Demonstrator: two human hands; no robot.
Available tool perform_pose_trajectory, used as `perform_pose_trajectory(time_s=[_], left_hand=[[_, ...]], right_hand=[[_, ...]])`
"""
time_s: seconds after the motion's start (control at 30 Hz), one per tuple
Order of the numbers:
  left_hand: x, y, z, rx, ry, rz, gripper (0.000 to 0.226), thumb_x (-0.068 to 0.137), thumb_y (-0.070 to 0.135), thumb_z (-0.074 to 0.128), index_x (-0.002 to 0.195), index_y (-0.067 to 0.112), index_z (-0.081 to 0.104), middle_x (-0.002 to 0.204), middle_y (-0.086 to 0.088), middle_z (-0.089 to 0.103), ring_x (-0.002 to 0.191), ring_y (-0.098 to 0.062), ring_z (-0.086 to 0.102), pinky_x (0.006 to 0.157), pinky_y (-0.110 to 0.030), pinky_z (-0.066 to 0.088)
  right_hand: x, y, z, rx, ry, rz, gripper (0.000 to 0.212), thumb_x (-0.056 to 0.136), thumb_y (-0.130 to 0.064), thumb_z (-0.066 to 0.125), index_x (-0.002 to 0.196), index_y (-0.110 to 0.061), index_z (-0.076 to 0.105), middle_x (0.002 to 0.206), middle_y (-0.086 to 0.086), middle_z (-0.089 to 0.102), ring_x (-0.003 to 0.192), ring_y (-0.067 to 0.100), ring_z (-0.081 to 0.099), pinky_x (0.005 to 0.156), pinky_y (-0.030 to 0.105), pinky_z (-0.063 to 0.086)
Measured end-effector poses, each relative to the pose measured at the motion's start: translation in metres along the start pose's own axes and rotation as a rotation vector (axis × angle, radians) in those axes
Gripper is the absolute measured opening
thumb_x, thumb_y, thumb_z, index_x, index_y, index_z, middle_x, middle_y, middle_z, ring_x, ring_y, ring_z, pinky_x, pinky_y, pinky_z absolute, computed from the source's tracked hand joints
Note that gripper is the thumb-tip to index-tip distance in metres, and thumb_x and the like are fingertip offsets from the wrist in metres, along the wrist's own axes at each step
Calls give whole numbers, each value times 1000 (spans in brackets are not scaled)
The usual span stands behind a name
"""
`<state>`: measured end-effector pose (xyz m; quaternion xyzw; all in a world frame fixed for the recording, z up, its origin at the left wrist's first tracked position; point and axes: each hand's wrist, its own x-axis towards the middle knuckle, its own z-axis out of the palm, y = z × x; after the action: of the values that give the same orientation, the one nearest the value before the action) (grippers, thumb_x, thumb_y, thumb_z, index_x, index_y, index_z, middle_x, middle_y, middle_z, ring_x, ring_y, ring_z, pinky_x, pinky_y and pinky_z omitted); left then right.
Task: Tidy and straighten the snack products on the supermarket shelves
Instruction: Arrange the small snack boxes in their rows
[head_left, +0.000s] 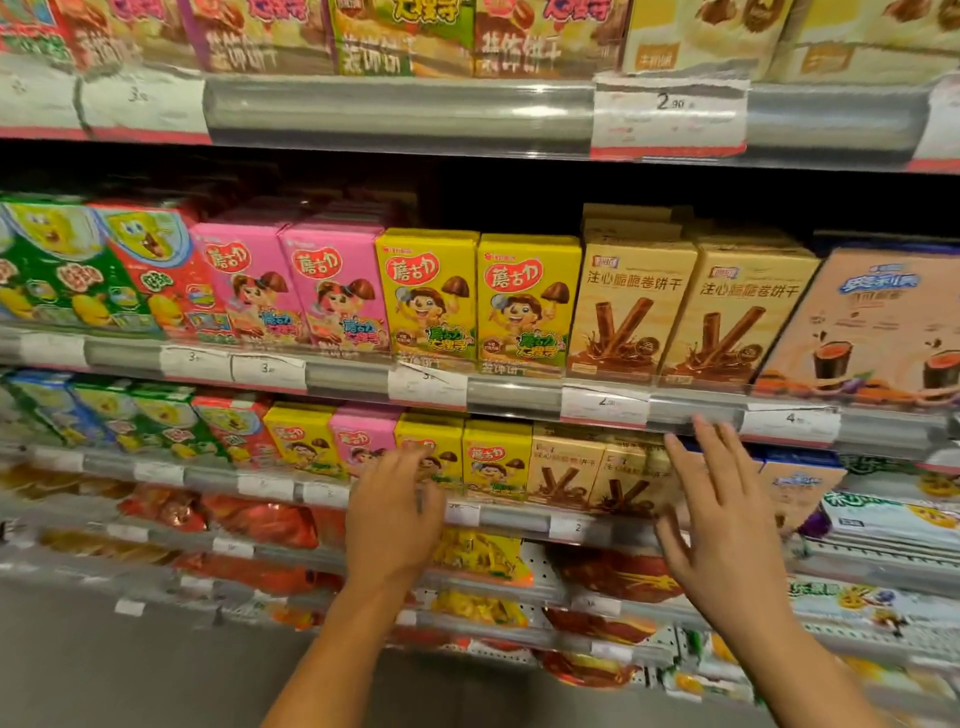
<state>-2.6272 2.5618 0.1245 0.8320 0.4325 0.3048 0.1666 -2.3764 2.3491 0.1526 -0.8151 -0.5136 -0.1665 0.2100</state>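
Both hands' fingers (698, 470) are spread, nothing's gripped, and the light stiff snack boxes (496, 460) between them probably get squared by their sides.

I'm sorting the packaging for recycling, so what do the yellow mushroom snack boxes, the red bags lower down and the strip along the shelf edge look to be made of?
Yellow boxes: likely printed cardboard, with crisp folded edges and flat faces.
Red bags: probably glossy plastic film, crinkled and shiny.
Shelf-edge strip: seemingly clear plastic over grey, with long highlights and paper price tags behind it.
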Motion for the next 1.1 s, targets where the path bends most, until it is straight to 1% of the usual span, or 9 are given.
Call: perform_pose_trajectory(time_s=[0.1, 0.2, 0.27, 0.4, 0.57, 0.73, 0.83, 0.93, 1.1], left_hand=[[12, -40, -20, 92, 91, -45, 38, 92, 19, 62, 128, 10, 62, 134, -8, 61, 121, -32, 53, 101, -49, 46], [30, -74, -37, 236, 112, -79, 56, 87, 15, 70, 140, 7, 52, 149, -14, 48, 132, -37, 44, 108, -53, 42], [42, -95, -44, 336, 80, -61, 64, 84, 17, 74, 142, 6, 49, 149, -17, 47, 135, -40, 40, 109, -56, 40], [58, -118, -47, 436, -47, -71, 70, 80, 16, 80, 141, 2, 48, 147, -23, 46, 139, -45, 34, 106, -63, 40], [57, -130, -46, 381, -44, -57, 68, 71, 6, 84, 133, 0, 55, 145, -25, 50, 139, -47, 37, 100, -68, 41], [60, -127, -55, 368, -17, -50, 48, 74, 0, 80, 116, 1, 56, 138, -23, 57, 139, -44, 39, 102, -66, 38], [64, -131, -60, 400, -19, -30, 54, 75, -2, 78, 124, 5, 56, 132, -21, 61, 135, -42, 45, 100, -62, 40], [70, -136, -67, 445, -30, 63, 61, 73, -1, 81, 128, 8, 59, 126, -17, 64, 120, -41, 55, 93, -60, 45], [77, -143, -81, 644, -111, 172, 63, 52, 0, 95, 110, 6, 71, 106, -17, 61, 96, -43, 58, 72, -54, 47]], right_hand=[[1, -10, 5, 3, 33, 46, 80, 78, -14, 77, 151, -9, 44, 165, 14, 26, 156, 34, 13, 116, 65, 29], [5, -25, 6, 15, 67, 125, 83, 78, -14, 76, 153, -13, 41, 160, 18, 30, 154, 38, 16, 113, 68, 32], [10, -38, 7, 8, 78, 173, 81, 81, -21, 72, 155, -15, 38, 156, 20, 30, 152, 42, 16, 110, 69, 34], [17, -57, 9, -8, 71, 244, 74, 86, -40, 48, 154, -13, 36, 154, 26, 27, 151, 47, 14, 115, 65, 27], [17, -65, 7, -33, 60, 286, 83, 84, -26, 70, 156, -13, 31, 157, 25, 24, 152, 47, 12, 112, 64, 32], [18, -68, 8, -49, 55, 303, 85, 83, -25, 72, 156, -12, 31, 157, 25, 23, 152, 46, 11, 110, 65, 34], [19, -70, 9, -51, 51, 317, 86, 83, -25, 71, 156, -12, 30, 157, 25, 22, 152, 46, 11, 109, 65, 35], [19, -70, 8, -54, 46, 309, 86, 82, -25, 72, 156, -11, 30, 157, 26, 23, 151, 47, 12, 109, 65, 36], [18, -64, 8, -89, 37, 277, 89, 80, -25, 74, 156, -9, 31, 156, 29, 25, 150, 50, 15, 111, 63, 33]])
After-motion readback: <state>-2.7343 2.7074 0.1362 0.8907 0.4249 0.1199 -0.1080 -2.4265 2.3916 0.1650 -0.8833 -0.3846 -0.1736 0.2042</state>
